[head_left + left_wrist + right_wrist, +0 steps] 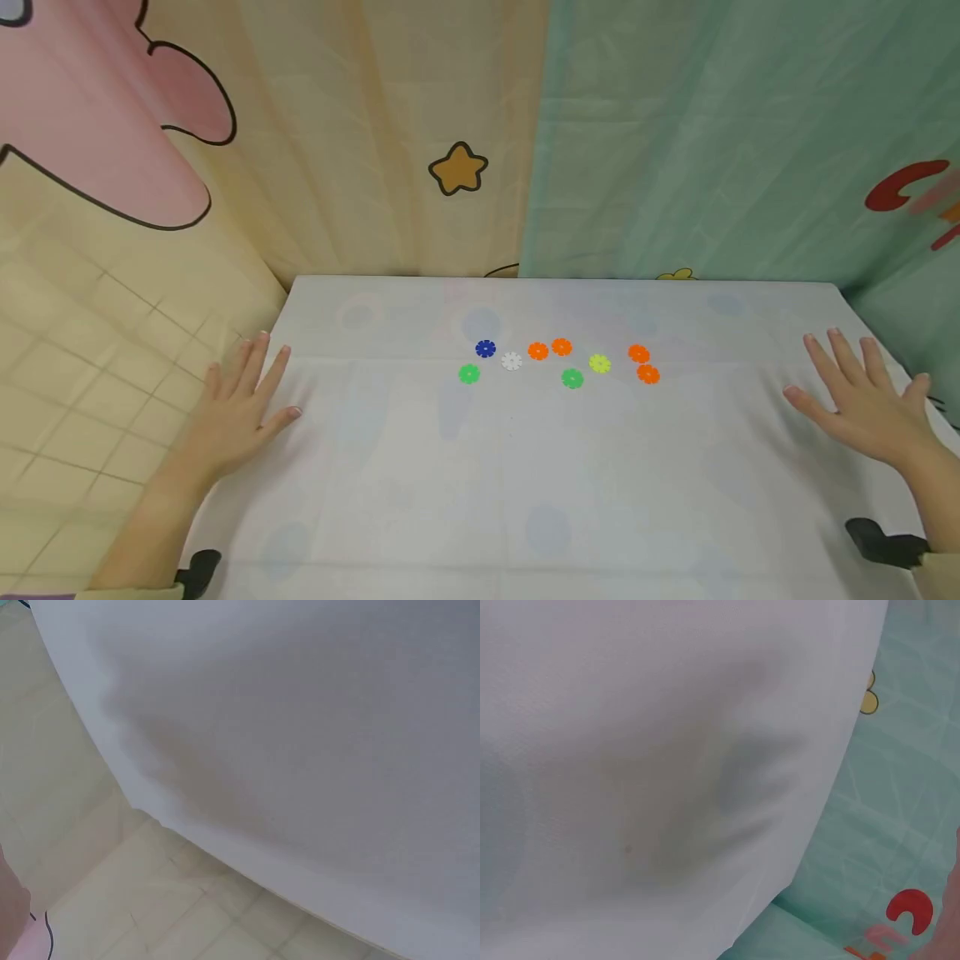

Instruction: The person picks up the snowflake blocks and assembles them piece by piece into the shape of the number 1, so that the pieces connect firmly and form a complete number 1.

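In the head view, round discs [572,378], having no long axis, lie on the white table [450,492] between the left hand [238,417] and the slightly nearer right hand [870,408], both empty, fingers spread. The left wrist view shows shadow and cut-off skin, no discs. The right wrist view equally hides them.

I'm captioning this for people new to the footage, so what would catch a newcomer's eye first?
Probably the nine small, bright discs scattered across the white table, toward its far side, vivid against the pale cover. Next, the two hands with fingers spread: the left hand by the table's left edge, the right hand near its right edge. Behind, an orange star stands out on the tan backdrop.
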`<state>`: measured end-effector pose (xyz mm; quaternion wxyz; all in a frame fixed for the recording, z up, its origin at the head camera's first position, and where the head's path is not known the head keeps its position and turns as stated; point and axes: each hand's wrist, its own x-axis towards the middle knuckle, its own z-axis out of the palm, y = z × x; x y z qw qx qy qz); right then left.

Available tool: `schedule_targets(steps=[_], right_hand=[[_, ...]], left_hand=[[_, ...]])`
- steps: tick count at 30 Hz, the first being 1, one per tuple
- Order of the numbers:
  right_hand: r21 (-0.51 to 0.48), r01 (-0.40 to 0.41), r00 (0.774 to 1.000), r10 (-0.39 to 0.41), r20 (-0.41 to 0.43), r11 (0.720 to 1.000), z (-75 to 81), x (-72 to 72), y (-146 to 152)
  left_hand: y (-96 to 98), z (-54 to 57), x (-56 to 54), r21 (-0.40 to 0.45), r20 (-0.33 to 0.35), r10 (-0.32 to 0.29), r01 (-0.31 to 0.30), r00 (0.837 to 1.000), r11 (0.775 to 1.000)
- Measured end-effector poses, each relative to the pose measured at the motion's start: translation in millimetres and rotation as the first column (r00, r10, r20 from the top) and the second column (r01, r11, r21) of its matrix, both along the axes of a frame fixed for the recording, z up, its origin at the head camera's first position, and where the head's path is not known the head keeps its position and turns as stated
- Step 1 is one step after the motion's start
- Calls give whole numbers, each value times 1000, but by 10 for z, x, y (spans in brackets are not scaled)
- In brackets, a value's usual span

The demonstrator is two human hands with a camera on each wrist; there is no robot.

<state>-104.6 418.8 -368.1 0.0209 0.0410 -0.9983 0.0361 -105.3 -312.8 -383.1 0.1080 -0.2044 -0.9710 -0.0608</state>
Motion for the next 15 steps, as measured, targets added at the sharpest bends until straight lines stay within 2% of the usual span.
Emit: schedule_targets(steps=[5, 9, 15], right_hand=[[-16, 4, 1000, -4, -5, 1000, -29, -5, -2], [-50, -6, 1000, 5, -19, 999, -61, -22, -8], [-151, -64, 994, 50, -96, 986, -94, -121, -76]], left_hand=[[69, -39, -4, -2, 7, -18, 19, 1000, 1000], [137, -56, -22, 20, -18, -33, 33, 999, 999], [282, -74, -126, 94, -39, -42, 46, 998, 994]])
